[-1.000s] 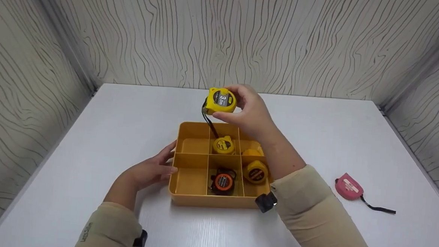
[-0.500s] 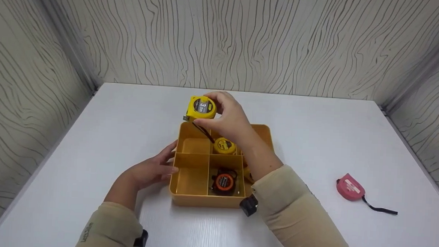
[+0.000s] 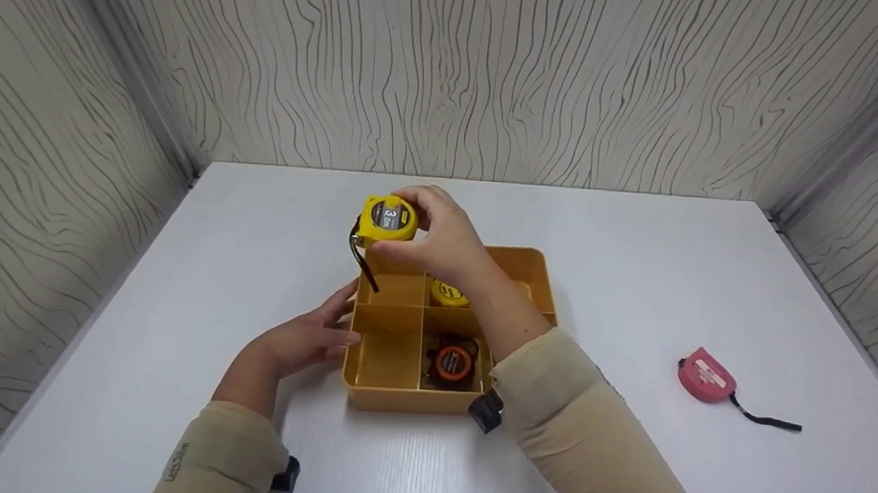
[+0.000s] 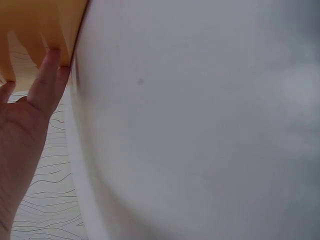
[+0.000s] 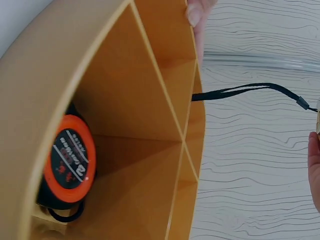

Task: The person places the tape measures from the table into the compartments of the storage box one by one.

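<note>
My right hand pinches a yellow tape measure by its right side, above the back left compartment of an orange divided box. From the tape measure a black wrist strap dangles toward that compartment. My left hand rests against the box's left wall; its fingers look nearly straight there in the left wrist view. Inside the box, a second yellow tape measure lies in the back middle compartment, partly covered by my right hand. A black and orange tape measure lies in the front middle one.
A pink tape measure with a black strap lies on the white table, well to the right of the box. My right forearm hides most of the box's right compartments. Wood-patterned panels enclose the back and sides.
My right hand has carried the yellow tape measure leftward and slightly down, from above the back middle compartment to above the back left one. My left hand stays at the box wall.
</note>
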Motion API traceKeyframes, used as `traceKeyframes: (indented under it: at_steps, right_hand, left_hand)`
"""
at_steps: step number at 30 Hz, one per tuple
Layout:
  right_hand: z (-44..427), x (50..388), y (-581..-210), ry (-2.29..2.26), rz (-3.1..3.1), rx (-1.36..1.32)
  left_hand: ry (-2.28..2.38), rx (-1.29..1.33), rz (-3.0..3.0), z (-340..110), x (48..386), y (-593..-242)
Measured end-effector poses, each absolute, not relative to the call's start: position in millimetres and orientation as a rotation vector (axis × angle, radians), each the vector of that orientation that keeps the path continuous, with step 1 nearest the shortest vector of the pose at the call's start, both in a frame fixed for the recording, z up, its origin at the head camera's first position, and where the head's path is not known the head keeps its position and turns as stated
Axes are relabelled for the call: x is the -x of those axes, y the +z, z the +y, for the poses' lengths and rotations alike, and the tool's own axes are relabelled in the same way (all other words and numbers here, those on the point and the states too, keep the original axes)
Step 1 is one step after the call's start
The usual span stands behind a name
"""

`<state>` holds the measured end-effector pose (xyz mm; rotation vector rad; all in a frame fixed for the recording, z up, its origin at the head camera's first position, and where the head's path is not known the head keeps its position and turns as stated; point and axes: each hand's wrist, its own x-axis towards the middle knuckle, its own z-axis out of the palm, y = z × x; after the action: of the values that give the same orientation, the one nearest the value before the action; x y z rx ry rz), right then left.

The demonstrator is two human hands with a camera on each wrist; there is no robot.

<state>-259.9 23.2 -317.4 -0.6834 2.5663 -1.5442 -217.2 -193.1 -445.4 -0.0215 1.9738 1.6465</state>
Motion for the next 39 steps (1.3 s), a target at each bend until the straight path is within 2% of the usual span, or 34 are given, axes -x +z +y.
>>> traceKeyframes:
  at_steps: [23, 39]
  right_hand:
    - [26, 271, -391, -1.231, 2.633, 0.472]
    - [29, 271, -408, -1.136, 2.731, 0.426]
  left_hand:
    - [1.633, 0.053, 2.007, -188, 215, -446]
    - [1.681, 0.003, 1.95, -187, 217, -447]
